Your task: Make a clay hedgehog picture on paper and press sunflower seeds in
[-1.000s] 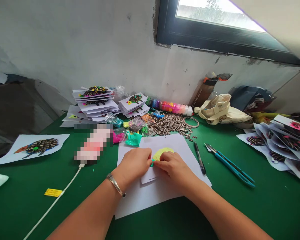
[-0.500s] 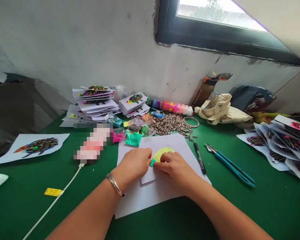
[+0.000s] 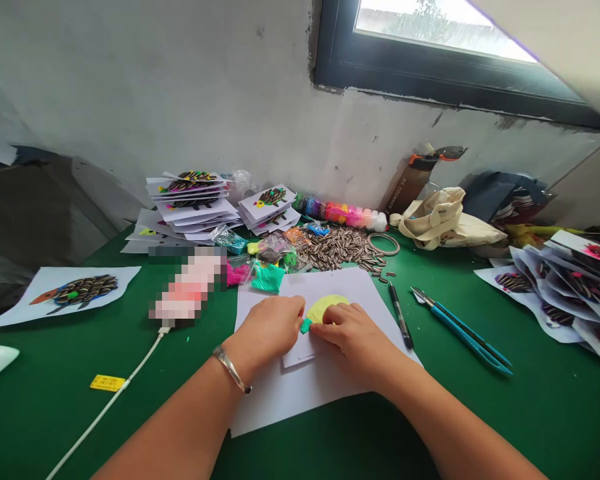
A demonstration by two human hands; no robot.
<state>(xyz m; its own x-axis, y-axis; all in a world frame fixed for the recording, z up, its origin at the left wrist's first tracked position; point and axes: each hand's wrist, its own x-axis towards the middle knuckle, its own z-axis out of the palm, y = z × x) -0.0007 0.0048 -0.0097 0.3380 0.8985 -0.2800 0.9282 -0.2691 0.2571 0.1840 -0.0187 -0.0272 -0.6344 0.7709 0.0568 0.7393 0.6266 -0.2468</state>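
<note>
On the green table (image 3: 180,407), the left hand (image 3: 276,325) curls nearly closed beside a small teal clay piece (image 3: 305,326); the right hand's bent fingers touch it, next to the flat yellow clay shape (image 3: 329,307).

Pale yellow clay (image 3: 327,307), teal dab (image 3: 305,325) (green table (image 3: 180,413) below).

I see open green tabletop (image 3: 300,433) along the bottom centre, between the forearms. At centre right, the pen (image 3: 401,316) and blue tweezers (image 3: 470,335) block a low sweep; at upper centre, bagged clay (image 3: 267,277) and seeds (image 3: 337,247) obstruct passage.
</note>
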